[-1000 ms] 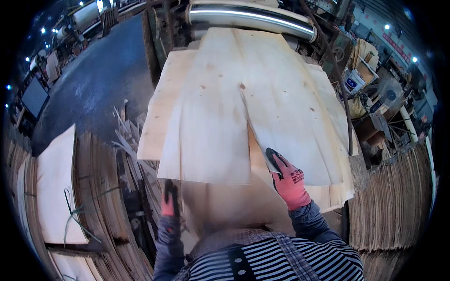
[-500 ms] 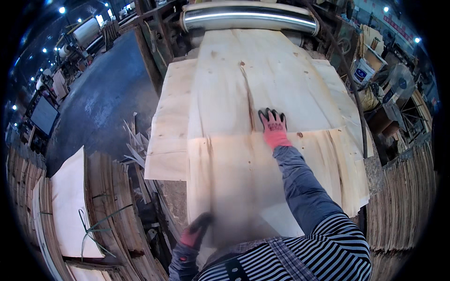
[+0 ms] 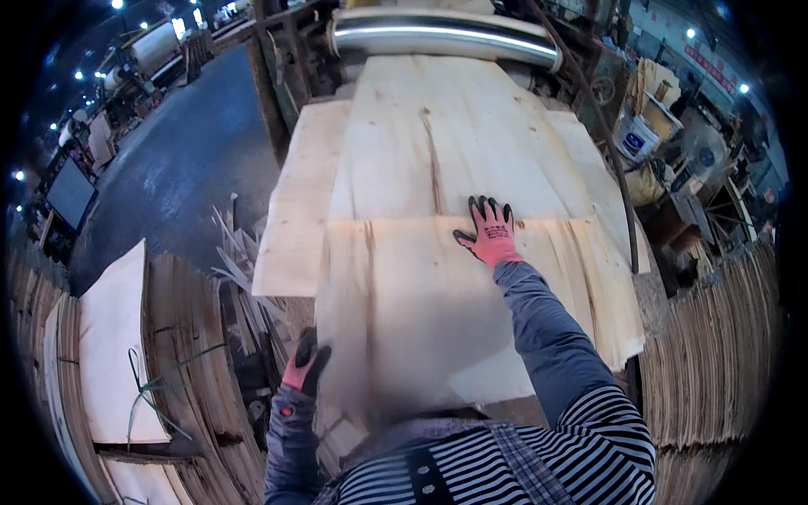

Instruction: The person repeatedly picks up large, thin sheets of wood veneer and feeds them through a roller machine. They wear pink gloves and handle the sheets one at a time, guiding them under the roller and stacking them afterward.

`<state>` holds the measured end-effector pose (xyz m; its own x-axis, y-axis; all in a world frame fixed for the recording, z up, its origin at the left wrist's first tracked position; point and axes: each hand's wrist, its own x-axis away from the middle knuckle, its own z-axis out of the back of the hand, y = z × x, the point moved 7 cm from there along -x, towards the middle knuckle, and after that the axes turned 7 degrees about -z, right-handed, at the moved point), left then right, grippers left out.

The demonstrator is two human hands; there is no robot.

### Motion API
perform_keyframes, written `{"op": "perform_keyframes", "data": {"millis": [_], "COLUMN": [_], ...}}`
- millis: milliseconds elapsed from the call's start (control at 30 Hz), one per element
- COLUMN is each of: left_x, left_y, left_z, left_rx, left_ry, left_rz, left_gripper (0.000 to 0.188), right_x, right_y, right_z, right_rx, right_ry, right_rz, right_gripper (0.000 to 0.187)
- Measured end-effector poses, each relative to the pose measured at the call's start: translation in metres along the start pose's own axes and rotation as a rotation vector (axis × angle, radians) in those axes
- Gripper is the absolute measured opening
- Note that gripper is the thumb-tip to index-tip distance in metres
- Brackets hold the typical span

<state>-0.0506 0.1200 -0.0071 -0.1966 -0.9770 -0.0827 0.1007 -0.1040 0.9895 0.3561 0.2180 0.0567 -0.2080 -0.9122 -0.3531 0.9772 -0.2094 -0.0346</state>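
Observation:
A pale wood veneer sheet (image 3: pixel 421 295) with brown streaks and knots lies in front of me, its far edge along a second veneer sheet (image 3: pixel 471 135). My right hand (image 3: pixel 490 234), in a pink glove with black fingertips, rests flat and open near that seam, fingers spread. My left hand (image 3: pixel 306 362), gloved alike, is at the near sheet's left edge. Its fingers and thumb look apart; whether they touch the edge is unclear. Beneath, wider veneer (image 3: pixel 290 210) sticks out on the left. The far sheet reaches to a shiny metal roller (image 3: pixel 446 35).
Stacked veneer stands at left (image 3: pixel 114 353) tied with green cord, and another stack (image 3: pixel 703 362) at right. Wood scraps (image 3: pixel 236 252) litter the left side. A dark bar (image 3: pixel 619 160) slants along the right, beside a white bucket (image 3: pixel 637 139). Blue-grey floor (image 3: pixel 185 151) stretches away at left.
My left hand has moved left and farther away, to the sheet's edge. The right hand stays near the seam, its thumb now spread outward. The view has shifted slightly.

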Motion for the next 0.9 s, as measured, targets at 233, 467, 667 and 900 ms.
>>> {"op": "perform_keyframes", "data": {"millis": [233,467,667,900], "left_x": [0.012,0.009,0.016,0.015], "left_y": [0.040,0.034,0.035,0.019], "left_z": [-0.023,-0.023,-0.015,-0.027], "left_rx": [0.379,0.226,0.121,0.328], "left_ry": [0.010,0.050,0.080,0.075], "left_rz": [0.189,0.219,0.194,0.358], "left_gripper": [0.049,0.049,0.048,0.047], "right_x": [-0.070,-0.069,0.006,0.086], "right_y": [0.006,0.028,0.051,-0.117], "right_z": [-0.020,-0.024,0.097,0.123], "right_rx": [-0.100,-0.149,-0.061,-0.482], "right_ry": [-0.017,0.049,0.230,-0.100], "right_rz": [-0.009,0.083,0.109,0.480], "right_gripper": [0.043,0.044,0.030,0.047]}}
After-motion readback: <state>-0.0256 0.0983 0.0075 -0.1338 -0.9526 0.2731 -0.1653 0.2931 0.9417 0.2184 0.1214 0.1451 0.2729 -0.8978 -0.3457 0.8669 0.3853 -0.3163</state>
